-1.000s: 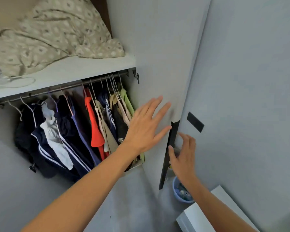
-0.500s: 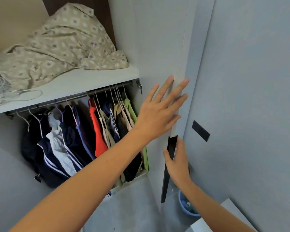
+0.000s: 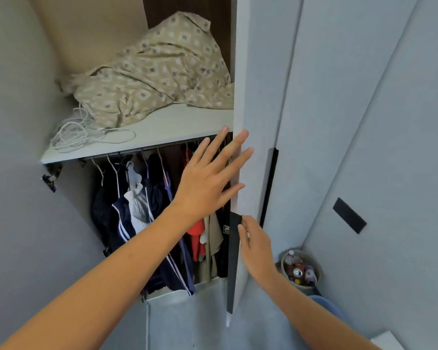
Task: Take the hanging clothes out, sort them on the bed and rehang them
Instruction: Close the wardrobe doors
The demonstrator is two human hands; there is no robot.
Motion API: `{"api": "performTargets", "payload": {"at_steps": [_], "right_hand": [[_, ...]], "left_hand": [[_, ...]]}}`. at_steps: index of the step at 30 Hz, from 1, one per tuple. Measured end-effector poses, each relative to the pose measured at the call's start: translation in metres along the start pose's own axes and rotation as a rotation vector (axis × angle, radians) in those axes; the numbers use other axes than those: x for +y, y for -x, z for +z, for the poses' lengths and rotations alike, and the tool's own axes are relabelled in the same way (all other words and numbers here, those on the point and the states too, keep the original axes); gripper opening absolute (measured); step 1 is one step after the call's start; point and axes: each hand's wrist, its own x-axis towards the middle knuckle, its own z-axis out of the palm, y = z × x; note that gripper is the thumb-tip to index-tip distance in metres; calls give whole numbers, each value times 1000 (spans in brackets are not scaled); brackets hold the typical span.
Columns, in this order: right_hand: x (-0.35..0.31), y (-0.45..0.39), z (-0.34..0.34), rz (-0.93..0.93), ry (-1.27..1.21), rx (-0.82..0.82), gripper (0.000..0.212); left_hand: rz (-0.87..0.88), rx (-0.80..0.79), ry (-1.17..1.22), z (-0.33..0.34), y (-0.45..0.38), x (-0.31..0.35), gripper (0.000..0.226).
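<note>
Head view. Left hand: fingers straight and spread, palm toward the wardrobe door, fingertips at or over the door's left edge just below the shelf; holding nothing. Contact with the door is likely but cannot be confirmed.

Right hand: lower down, at the same door edge, thumb on the black handle strip that runs vertically down the edge. The fingers lie on the door's outer face, so whether they curl round the edge cannot be told.

Hanging clothes: inside the wardrobe, under the shelf's front edge, on hangers from a rail. Long axes vertical, hems pointing down toward the compartment floor. Dark navy pieces with white stripes to the left, a red-orange garment and beige ones to the right, next to the door edge, partly hidden behind the left forearm.

On the shelf: crumpled patterned bedding toward the back right, coiled white cord at the front left corner.

Floor, right of door: a small bin with bottles.
</note>
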Motion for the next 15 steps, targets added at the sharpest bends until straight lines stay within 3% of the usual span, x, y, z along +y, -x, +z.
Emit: {"api": "performTargets", "payload": {"at_steps": [6, 15], "right_hand": [[-35, -60, 62, -32, 71, -105, 24], [-46, -122, 111, -88, 98, -223, 21]], "left_hand": [[-89, -100, -140, 4, 25, -75, 93], [-186, -127, -231, 34, 27, -132, 91]]}}
